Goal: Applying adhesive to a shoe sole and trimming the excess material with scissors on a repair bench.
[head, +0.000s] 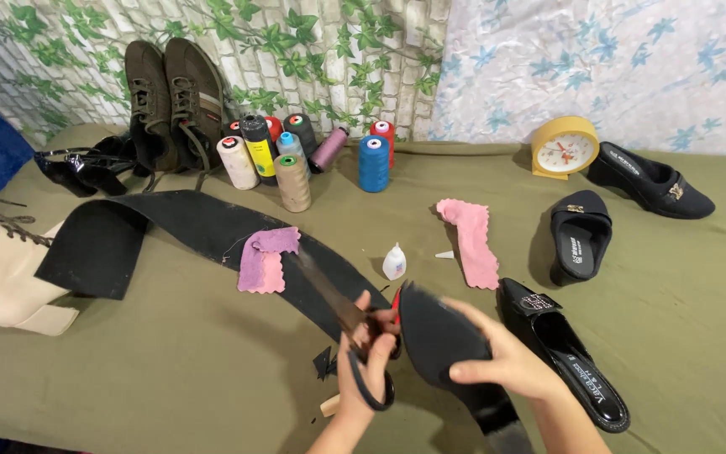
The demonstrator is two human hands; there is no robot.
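The left hand (367, 357) is closed through the black handles of a pair of scissors (338, 307), whose blades point up and away over the long black rubber sheet (212, 227). The right hand (506, 361) grips the sole of an upturned black shoe (443, 340), held near the front of the olive-covered table (170, 370), touching the scissors. Its black mate (560, 349) lies just to the right, and a small glue bottle (394, 262) stands behind
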